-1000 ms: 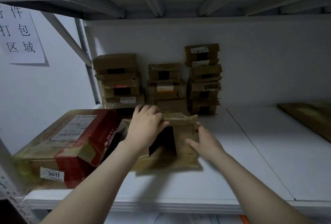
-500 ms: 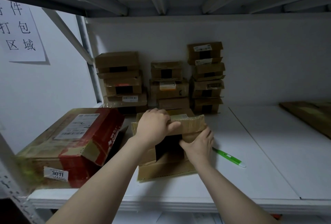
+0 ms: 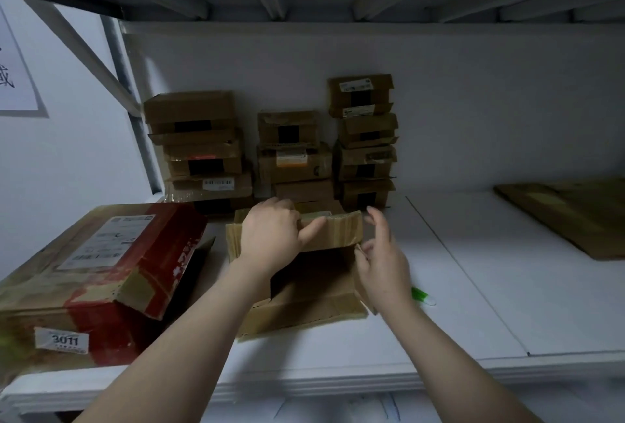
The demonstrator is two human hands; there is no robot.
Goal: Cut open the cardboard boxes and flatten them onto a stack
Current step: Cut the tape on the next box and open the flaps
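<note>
Our left grip (image 3: 272, 236) clamps the top flap of the opened cardboard box (image 3: 304, 307); our right grip (image 3: 382, 267), wide and empty, hovers just right of it; one-sided pressing could tear the flap; the right wrist could sweep the green cutter (image 3: 421, 296) beside it off the shelf (image 3: 490, 270).

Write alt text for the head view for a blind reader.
A person's left hand grips the top flap of an opened cardboard box on a white shelf, right hand open beside it. Three stacks of small boxes stand behind; a red-taped parcel lies left.
</note>
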